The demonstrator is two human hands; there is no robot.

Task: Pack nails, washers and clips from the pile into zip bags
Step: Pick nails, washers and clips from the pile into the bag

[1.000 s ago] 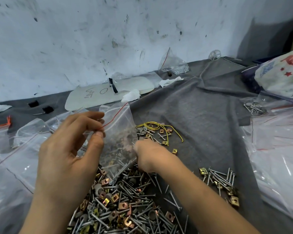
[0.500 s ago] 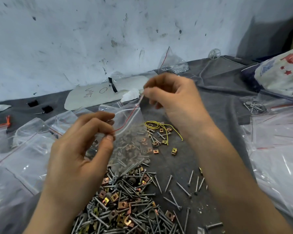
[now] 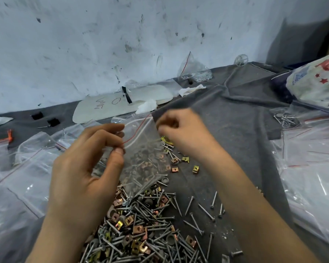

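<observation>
A clear zip bag (image 3: pixel 141 158) with a red seal line hangs over the pile (image 3: pixel 141 228) of nails, washers and copper and yellow clips on the grey cloth. It holds some nails, washers and clips. My left hand (image 3: pixel 87 177) pinches the bag's left top corner between thumb and fingers. My right hand (image 3: pixel 180 130), slightly blurred, is at the bag's right top edge with fingers curled, pinching the rim as far as I can tell. Loose clips (image 3: pixel 185 164) and a coil of yellow wire (image 3: pixel 166 140) lie under the right hand.
Empty zip bags (image 3: pixel 27 168) lie stacked at the left and more bags (image 3: pixel 311 168) at the right. Scattered nails (image 3: pixel 207 207) lie right of the pile. A white board (image 3: pixel 122 103), a filled bag (image 3: pixel 194 71) and a printed sack (image 3: pixel 315 82) sit near the wall.
My right hand left the pile, rose to the bag's mouth, then dropped lower along the bag's right top edge. The left hand kept its pinch on the bag.
</observation>
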